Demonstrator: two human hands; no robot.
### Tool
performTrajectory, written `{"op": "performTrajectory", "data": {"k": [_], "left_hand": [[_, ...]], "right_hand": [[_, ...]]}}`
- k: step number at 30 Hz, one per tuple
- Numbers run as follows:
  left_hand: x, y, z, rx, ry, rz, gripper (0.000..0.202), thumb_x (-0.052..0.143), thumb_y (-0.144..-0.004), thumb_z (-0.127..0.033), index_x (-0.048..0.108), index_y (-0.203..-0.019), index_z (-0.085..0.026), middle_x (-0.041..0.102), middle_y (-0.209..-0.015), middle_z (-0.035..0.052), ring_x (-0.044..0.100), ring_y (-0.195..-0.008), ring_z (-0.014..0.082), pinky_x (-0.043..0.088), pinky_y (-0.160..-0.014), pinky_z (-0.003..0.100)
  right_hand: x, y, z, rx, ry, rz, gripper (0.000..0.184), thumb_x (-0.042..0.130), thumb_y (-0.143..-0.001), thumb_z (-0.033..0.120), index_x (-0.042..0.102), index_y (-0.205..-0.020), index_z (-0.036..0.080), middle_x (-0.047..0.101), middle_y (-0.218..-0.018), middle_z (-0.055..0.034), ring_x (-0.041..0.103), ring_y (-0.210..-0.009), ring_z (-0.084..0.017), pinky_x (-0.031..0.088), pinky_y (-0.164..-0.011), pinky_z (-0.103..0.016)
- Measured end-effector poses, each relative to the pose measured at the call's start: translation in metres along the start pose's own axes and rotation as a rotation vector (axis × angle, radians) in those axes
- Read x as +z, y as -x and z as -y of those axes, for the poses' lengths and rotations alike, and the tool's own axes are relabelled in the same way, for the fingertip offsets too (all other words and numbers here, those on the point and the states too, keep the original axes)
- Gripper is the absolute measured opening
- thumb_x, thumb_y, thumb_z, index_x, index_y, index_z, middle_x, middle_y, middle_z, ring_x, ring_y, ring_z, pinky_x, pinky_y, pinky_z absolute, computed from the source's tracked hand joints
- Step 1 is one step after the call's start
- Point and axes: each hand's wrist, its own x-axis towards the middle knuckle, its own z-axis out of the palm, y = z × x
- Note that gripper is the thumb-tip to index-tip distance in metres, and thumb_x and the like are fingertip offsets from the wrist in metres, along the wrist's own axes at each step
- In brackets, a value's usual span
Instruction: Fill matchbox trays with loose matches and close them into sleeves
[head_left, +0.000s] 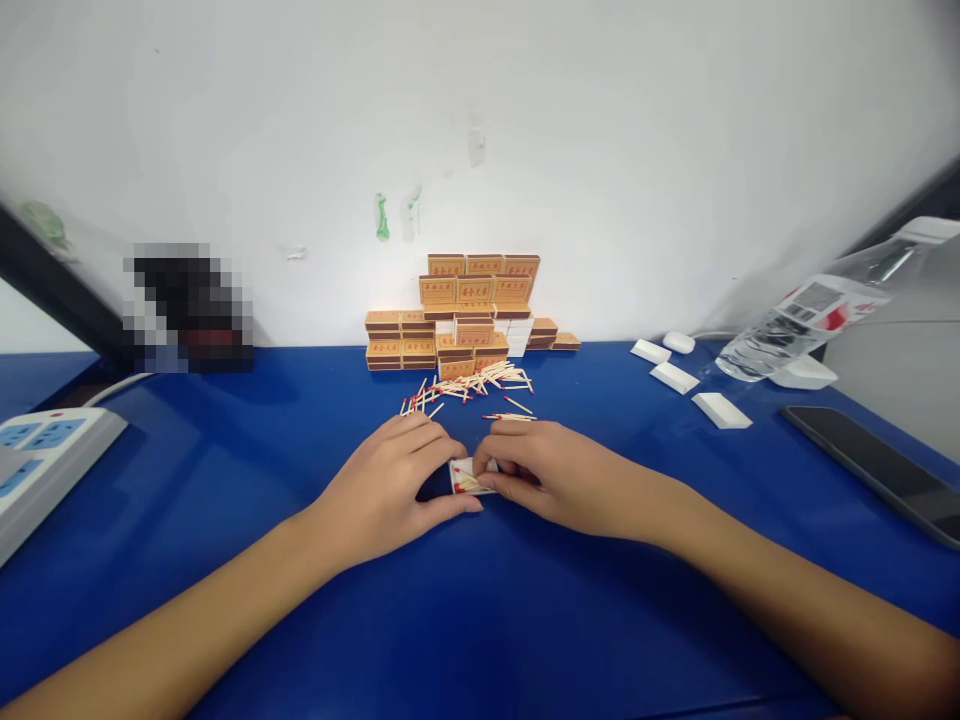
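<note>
A small white matchbox tray (453, 478) lies on the blue table between my hands, with several red-tipped matches (466, 484) in it. My left hand (397, 480) holds the tray's left end, thumb on the near side and fingers on the far side. Over the tray's right part, my right hand (536, 472) has thumb and forefinger pinched on matches at the tray, hiding their far ends and much of the tray. Just beyond my hands a loose heap of matches (480, 382) is spread on the table, a few lying apart from it.
Stacked matchboxes (472, 290) stand against the wall behind the heap. To the right are white empty trays (675, 377), a white earphone case (679, 343), a tilted plastic bottle (787, 325) and a phone (870, 465). A power strip (60, 470) sits at left.
</note>
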Motion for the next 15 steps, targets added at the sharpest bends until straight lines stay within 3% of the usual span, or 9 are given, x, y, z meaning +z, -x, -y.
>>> {"op": "performTrajectory", "data": {"k": [8, 15], "left_hand": [[-0.0004, -0.0017, -0.0001, 0.04, 0.002, -0.022, 0.034, 0.075, -0.094, -0.049, 0.067, -0.109, -0.02, 0.072, -0.099, 0.0052, 0.065, -0.094, 0.0229, 0.051, -0.088, 0.04], [0.0003, -0.0018, 0.0024, 0.085, -0.001, -0.044, 0.037, 0.077, -0.091, -0.049, 0.067, -0.111, -0.019, 0.072, -0.1, 0.0054, 0.064, -0.092, 0.0227, 0.051, -0.087, 0.039]], "right_hand": [[-0.0019, -0.0005, 0.0035, -0.035, -0.067, 0.0, 0.022, 0.057, -0.107, 0.029, 0.069, -0.091, 0.02, 0.065, -0.086, -0.0021, 0.057, -0.081, -0.016, 0.041, -0.075, -0.03], [0.0004, -0.0008, 0.0016, -0.04, -0.042, -0.008, 0.013, 0.06, -0.103, 0.017, 0.069, -0.093, 0.019, 0.063, -0.087, -0.001, 0.055, -0.079, -0.015, 0.04, -0.075, -0.029]]}}
